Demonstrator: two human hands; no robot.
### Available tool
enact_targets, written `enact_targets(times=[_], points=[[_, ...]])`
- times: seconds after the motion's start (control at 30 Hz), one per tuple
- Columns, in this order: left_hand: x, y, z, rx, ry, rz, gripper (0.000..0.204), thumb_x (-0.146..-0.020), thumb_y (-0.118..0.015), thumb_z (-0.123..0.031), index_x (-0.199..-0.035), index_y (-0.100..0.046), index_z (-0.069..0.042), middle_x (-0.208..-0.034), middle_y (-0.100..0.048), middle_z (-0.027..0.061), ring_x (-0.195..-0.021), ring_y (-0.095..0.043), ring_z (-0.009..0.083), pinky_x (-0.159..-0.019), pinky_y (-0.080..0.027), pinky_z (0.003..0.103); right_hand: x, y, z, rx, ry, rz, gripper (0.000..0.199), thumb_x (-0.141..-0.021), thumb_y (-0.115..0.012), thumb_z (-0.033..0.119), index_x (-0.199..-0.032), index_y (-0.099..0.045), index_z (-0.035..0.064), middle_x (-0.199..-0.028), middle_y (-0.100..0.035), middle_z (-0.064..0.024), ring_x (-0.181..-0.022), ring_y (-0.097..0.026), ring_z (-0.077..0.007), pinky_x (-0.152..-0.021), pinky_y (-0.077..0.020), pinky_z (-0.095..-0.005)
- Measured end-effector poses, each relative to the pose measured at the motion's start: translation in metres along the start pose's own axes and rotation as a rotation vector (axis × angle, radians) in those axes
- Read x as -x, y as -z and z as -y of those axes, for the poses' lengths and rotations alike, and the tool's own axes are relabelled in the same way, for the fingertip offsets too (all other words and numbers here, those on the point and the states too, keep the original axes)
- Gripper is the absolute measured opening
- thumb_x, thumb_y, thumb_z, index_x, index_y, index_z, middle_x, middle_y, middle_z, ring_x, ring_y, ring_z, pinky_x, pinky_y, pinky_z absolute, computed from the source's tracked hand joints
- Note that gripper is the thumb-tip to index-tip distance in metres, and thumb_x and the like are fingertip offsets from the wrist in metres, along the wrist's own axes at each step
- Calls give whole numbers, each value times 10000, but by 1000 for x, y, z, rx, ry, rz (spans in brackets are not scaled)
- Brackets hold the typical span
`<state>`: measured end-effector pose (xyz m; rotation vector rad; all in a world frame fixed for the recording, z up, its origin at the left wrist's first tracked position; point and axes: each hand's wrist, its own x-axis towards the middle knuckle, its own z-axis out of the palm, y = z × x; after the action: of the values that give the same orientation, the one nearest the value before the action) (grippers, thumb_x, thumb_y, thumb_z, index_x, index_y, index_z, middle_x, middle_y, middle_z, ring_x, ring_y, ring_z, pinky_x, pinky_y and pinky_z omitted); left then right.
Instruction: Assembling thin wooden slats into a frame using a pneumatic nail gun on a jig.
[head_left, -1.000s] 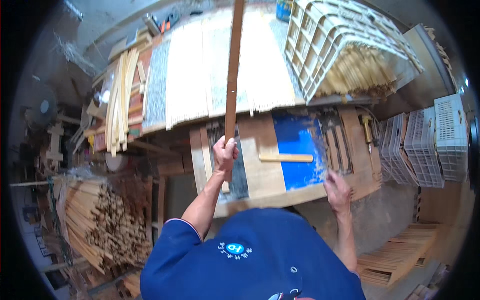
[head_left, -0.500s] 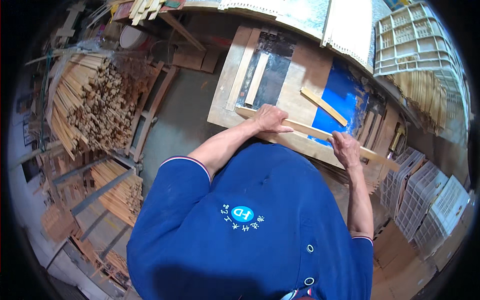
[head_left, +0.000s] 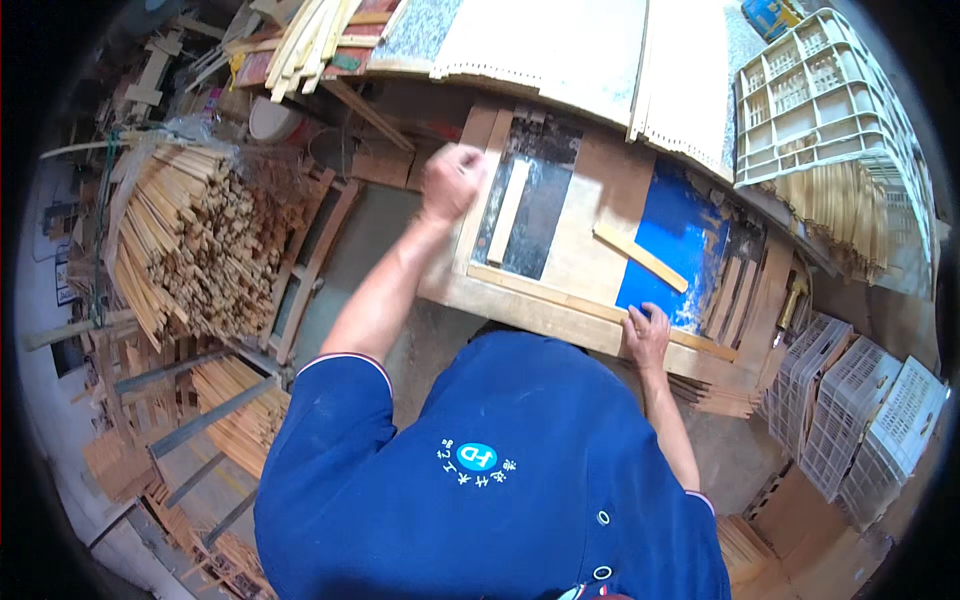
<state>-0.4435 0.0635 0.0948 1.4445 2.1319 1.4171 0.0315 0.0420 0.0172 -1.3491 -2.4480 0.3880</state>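
Observation:
A wooden work table (head_left: 560, 255) stands in front of me, with a dark plate (head_left: 545, 200) and a blue sheet (head_left: 675, 235) on its top. A long wooden strip (head_left: 560, 298) lies along the near edge. My right hand (head_left: 648, 335) rests on its right part and holds it down. My left hand (head_left: 450, 180) is a closed fist, raised over the table's left edge, with nothing visible in it. A pale short strip (head_left: 508, 210) lies on the dark plate. Another short strip (head_left: 640, 257) lies slanted across the blue sheet.
A big bundle of thin wooden sticks (head_left: 190, 240) lies to the left. Pale boards (head_left: 560, 45) lie beyond the table. A white plastic crate (head_left: 815, 110) covers more sticks at the upper right. More white crates (head_left: 860, 420) stand at the right, and stacked slats (head_left: 240, 420) lie at the lower left.
The long strip, held upright a second ago, now lies along the table's near edge. My left hand has let go of it and risen to the left as a fist. The right hand stays on it.

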Motion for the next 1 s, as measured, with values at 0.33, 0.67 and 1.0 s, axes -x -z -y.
enact_targets(times=[0.33, 0.67, 1.0], points=[[-274, 25, 170, 34, 410, 214, 267, -855, -522, -199, -937, -619, 36, -754, -567, 125, -680, -510, 219, -591, -408, 452, 13, 4, 46, 194, -208, 501, 856, -943, -549, 580, -1566, -307, 45, -1646, -254, -179, -1530, -205, -360, -1248, -150, -498], [-292, -34, 91, -57, 656, 353, 514, -1007, -504, -413, -1012, -619, 88, -906, -672, 260, -850, -676, 402, -724, -522, 503, 27, 31, 25, -143, -554, 143, 617, -974, -603, 442, -1460, -486, 79, -1548, -409, -188, -1444, -366, -361, -1197, -305, -466], [-75, -21, -65, 306, -169, -72, 418, -1096, -413, -352, -870, -472, -5, -807, -442, 56, -789, -457, 203, -748, -403, 354, -45, 175, 82, -283, -320, -313, 464, -884, -750, 213, -1291, -615, 33, -1192, -658, -174, -1001, -688, -313, -904, -562, -377]])
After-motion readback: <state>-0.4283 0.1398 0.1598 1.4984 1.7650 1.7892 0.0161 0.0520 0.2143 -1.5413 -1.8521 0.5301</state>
